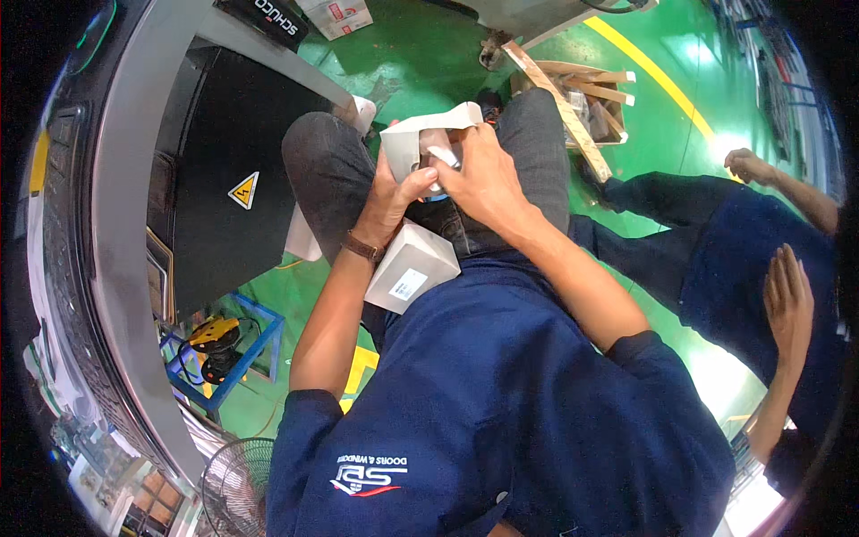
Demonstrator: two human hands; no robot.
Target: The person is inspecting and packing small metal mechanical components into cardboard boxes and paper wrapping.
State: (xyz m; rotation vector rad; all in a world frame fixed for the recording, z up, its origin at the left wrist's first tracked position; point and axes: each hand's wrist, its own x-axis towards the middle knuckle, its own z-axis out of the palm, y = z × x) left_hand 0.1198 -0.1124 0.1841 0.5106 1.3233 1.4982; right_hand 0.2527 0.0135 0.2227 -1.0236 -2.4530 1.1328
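Between my knees I hold an open white cardboard box (404,154) with its flap standing up at the far side. My left hand (392,195) is closed on the box's left side, thumb across the near edge. My right hand (485,177) grips the right side, with its thumb and fingers at the opening. Something whitish and partly see-through (438,148) shows inside, mostly hidden by my fingers; its kind cannot be made out. A second white box (413,268), closed and bearing a label, rests tilted on my lap against my left forearm.
To the left stands a black cabinet (242,134) with a yellow warning sign. Below it are a blue metal frame (268,336) with a yellow-black power tool, and a fan (234,483). Ahead lies a carton of scraps (595,107). Another person (752,268) is close on the right.
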